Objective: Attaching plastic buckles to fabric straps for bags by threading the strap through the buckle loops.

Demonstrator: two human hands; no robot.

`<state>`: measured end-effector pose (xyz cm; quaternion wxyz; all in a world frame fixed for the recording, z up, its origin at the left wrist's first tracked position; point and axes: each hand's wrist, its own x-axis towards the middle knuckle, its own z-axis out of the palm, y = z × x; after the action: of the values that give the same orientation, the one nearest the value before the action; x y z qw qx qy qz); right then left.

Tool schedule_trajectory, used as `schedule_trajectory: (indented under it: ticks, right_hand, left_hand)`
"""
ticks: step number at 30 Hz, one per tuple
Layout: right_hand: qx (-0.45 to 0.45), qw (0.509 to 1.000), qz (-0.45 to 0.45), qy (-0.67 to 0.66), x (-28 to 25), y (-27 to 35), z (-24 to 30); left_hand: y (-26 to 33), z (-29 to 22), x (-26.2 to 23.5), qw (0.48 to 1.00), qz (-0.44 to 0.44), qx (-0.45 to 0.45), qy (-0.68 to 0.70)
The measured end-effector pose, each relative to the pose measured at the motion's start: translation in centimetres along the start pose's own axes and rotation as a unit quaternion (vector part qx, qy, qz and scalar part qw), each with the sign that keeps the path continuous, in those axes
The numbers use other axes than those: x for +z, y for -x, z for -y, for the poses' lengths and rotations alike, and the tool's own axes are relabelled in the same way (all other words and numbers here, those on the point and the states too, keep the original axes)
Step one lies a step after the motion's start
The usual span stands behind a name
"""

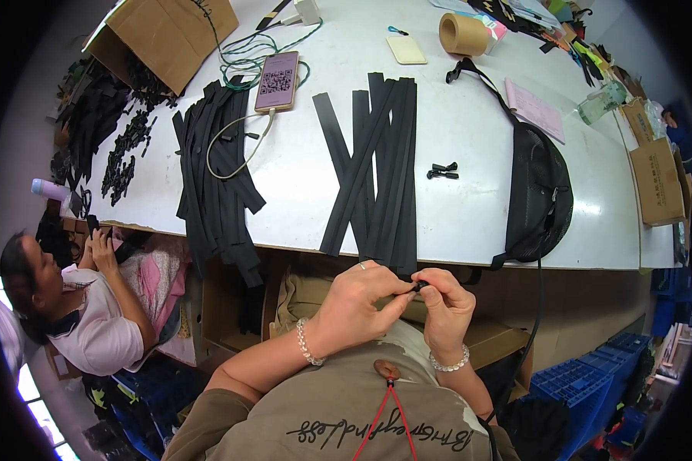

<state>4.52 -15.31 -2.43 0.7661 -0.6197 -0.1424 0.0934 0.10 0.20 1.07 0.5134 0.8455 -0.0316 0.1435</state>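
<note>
Being pinched by left hand [361,298] and right hand [447,311], a small black piece [420,285] is held before the table [469,223]; its handling appears unfinished; black strips [393,173] and fittings [443,174] are left lying there.

Bright, tabletop [469,223] glare, bowed edges, black corners

Two piles of black strips [396,177], seemingly two loose black clips [443,175], one phone [276,81], one tape roll [475,37].

An olive-brown cloth top [284,407], clear round-bead bracelets [304,344] and a brown oval pendant [387,370] on red cord [374,417] are worn.
</note>
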Motion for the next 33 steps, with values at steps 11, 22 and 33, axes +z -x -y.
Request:
schedule_trajectory:
  ticks: [11,22,33]
  right_hand:
    - [-0.006,0.996,0.063,0.066,-0.9,-0.7,0.6]
    - [0.011,0.997,0.037,0.074,-0.6,-0.4,1.0]
    - [-0.081,0.980,0.039,0.178,-0.4,-0.5,1.2]
  left_hand:
    - [-0.2,-0.2,-0.2,1.000,0.019,-0.010,-0.003]
    - [-0.1,-0.1,-0.6,0.971,0.050,-0.181,0.145]
    - [-0.2,-0.1,-0.6,0.998,0.034,-0.051,0.001]
